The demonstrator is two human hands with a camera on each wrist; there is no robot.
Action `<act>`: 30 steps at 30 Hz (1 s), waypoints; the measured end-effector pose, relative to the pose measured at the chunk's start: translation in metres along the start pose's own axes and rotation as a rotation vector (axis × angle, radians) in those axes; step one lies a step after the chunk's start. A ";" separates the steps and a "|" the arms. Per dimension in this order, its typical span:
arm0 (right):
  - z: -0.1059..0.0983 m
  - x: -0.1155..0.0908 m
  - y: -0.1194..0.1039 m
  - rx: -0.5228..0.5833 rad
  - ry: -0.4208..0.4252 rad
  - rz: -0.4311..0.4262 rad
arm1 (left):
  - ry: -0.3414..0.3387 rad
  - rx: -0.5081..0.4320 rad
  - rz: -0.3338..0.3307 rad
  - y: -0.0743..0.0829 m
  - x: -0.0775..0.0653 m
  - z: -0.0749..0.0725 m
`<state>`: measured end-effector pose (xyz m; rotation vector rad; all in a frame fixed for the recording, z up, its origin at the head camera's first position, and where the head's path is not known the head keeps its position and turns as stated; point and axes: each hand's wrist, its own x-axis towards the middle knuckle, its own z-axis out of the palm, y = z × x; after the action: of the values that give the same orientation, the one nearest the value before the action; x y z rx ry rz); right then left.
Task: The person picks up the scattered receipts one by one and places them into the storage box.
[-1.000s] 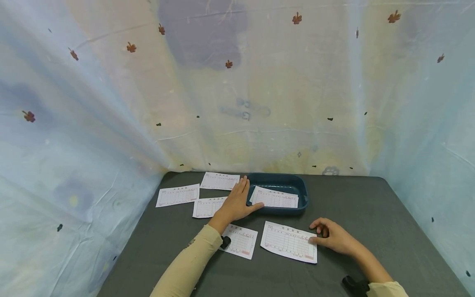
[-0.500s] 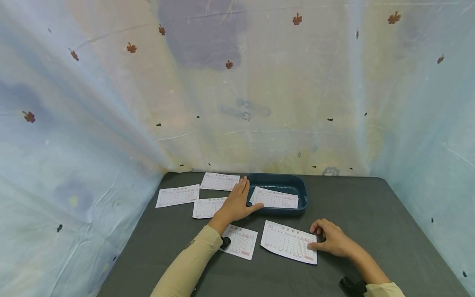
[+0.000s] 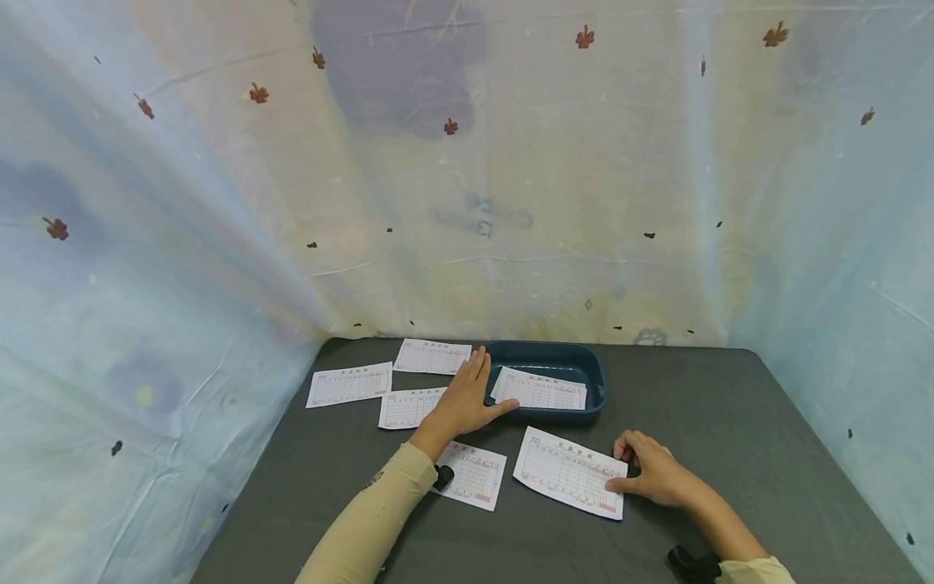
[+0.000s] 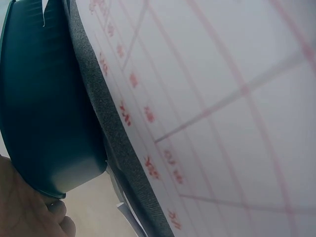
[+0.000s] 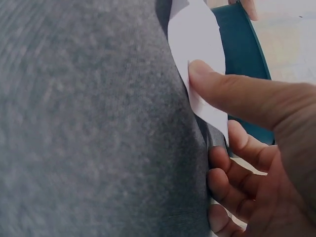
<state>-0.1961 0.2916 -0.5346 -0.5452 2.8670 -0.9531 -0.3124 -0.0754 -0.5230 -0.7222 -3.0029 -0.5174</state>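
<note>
My right hand [image 3: 653, 474] pinches the right edge of a white printed form [image 3: 567, 470], thumb on top and forefinger at its edge. In the right wrist view the thumb [image 5: 227, 91] lies on the paper [image 5: 197, 39], which bends up off the table. My left hand [image 3: 463, 397] rests against the left end of a dark teal tray [image 3: 597, 397], fingers straight and thumb along the front rim. Similar forms [image 3: 543, 388] lie in the tray. The left wrist view shows the tray [image 4: 49, 98] beside a close-up form [image 4: 197, 98].
Three forms lie left of the tray: one at the back [image 3: 432, 356], one far left [image 3: 350, 384], one partly behind the left hand [image 3: 407, 407]. Another form [image 3: 474, 474] lies under the left wrist. A patterned curtain [image 3: 467, 203] surrounds the dark grey table [image 3: 679, 389].
My right hand has shifted its thumb further onto the form and now pinches it. The form's far edge has risen slightly. My left hand and the tray have not moved.
</note>
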 end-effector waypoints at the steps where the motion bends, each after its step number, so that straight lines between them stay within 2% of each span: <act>1: 0.000 0.000 0.000 0.011 0.000 -0.003 | 0.001 -0.003 -0.002 0.000 0.000 0.000; 14: -0.002 0.000 0.006 0.227 -0.005 -0.095 | -0.009 -0.002 -0.005 -0.001 0.000 0.001; 20: -0.004 0.000 0.010 0.225 -0.039 -0.068 | -0.017 -0.009 -0.008 0.000 -0.001 0.001; 30: -0.012 -0.001 0.014 0.244 0.024 -0.114 | -0.009 0.002 -0.011 -0.002 0.001 0.004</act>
<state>-0.2013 0.3088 -0.5332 -0.6810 2.7075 -1.3116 -0.3140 -0.0758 -0.5273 -0.7105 -3.0167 -0.5125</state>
